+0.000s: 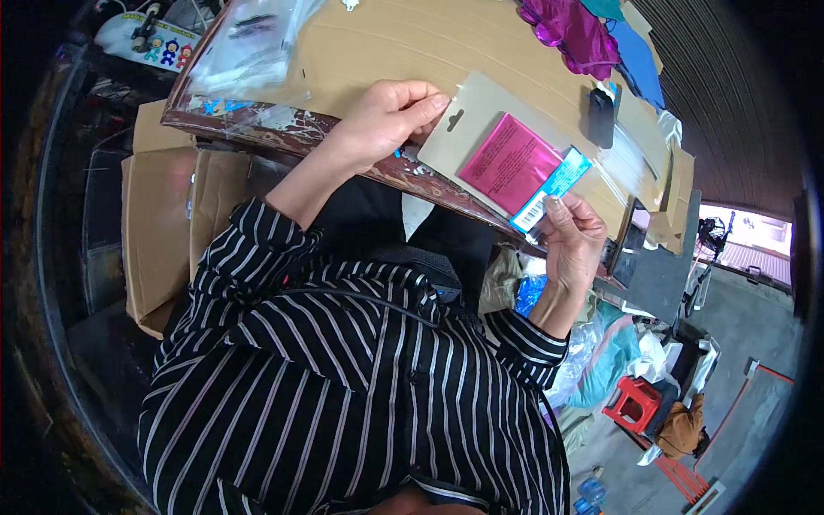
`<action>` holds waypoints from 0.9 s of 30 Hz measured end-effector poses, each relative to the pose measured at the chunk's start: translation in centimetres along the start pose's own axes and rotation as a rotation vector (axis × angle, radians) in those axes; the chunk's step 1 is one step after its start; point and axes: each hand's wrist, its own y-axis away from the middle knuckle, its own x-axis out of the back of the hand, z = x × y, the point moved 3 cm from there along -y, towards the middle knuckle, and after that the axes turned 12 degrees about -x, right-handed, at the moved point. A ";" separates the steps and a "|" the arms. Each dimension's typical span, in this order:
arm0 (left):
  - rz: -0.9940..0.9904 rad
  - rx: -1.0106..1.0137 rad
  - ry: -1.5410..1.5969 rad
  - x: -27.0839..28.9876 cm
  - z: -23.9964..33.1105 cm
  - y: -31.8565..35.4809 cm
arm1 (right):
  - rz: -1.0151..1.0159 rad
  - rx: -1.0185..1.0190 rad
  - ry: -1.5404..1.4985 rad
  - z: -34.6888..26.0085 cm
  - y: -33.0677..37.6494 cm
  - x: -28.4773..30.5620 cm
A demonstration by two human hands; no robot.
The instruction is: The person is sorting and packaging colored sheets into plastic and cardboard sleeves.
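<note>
The lower edge of the grey backing card (481, 129) is covered by a shiny magenta packet (508, 161) and a blue label strip (549, 190), and the printing on both is too small to make out. The near edge of the cardboard-covered table (412, 43) is partly hidden behind the person's striped sleeves. One card, one magenta packet and one blue strip are visible between the hands; a single black rectangular object (601, 118) lies farther right on the table, beside magenta and blue cloth (592, 34) cut off at the top. The left hand (388, 116) reaches forward, fingers curled, pinching the card's left edge near its hang hole. The right hand (573, 240) is raised, thumb and fingertips closed on the blue strip's near end. Clear plastic bags (249, 43) lie far left.
</note>
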 end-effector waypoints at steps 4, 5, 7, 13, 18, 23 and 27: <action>-0.040 -0.132 -0.398 0.4 0.2 0.0 | 0.005 -0.004 0.003 0.0 -0.1 0.0; -0.038 -0.147 -0.362 0.4 0.5 -0.1 | 0.010 -0.007 0.002 0.1 -0.1 0.1; -0.032 -0.178 -0.289 0.4 1.2 -0.2 | 0.009 -0.013 0.002 0.1 -0.1 0.2; 0.096 -0.132 -0.060 0.1 2.1 -1.4 | -0.010 -0.018 0.014 0.0 0.0 -0.1; 0.062 -0.132 -0.091 0.6 2.0 -1.6 | -0.003 -0.018 0.019 -0.3 0.0 0.1; 0.124 -0.104 -0.169 0.1 2.3 -1.3 | 0.002 -0.004 0.053 0.0 -0.1 0.1; 0.086 -0.100 -0.181 0.4 2.6 -1.2 | 0.009 0.005 0.051 0.0 0.0 0.1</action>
